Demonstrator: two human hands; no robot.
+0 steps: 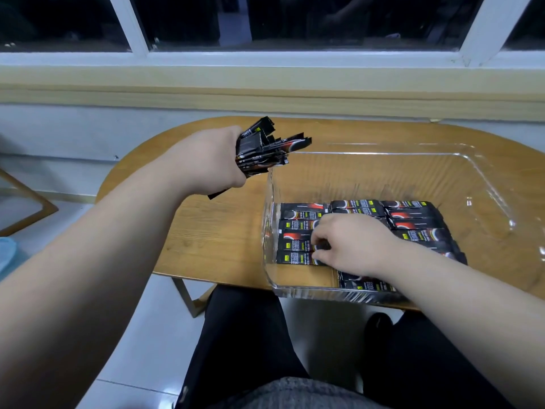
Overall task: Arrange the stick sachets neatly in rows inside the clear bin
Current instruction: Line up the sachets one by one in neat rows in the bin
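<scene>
The left hand is clutching light, probably slippery stick sachets; the right hand is pinching one sachet by its end.

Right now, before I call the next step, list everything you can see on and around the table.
clear bin: one, transparent, on the table's right half.
laid sachets: many, black with red and yellow marks, flat in rows in the bin's near part.
sachet bundle: one fistful, black, above the table, left of the bin.
table: one, light wood, rounded end, below the window.
window frame: white, behind the table.
wooden frame: one, brown, far left.
legs: two, black trousers, below the table's near edge.
left hand: grips the sachet bundle.
right hand: inside the bin, pinches one laid sachet.
</scene>
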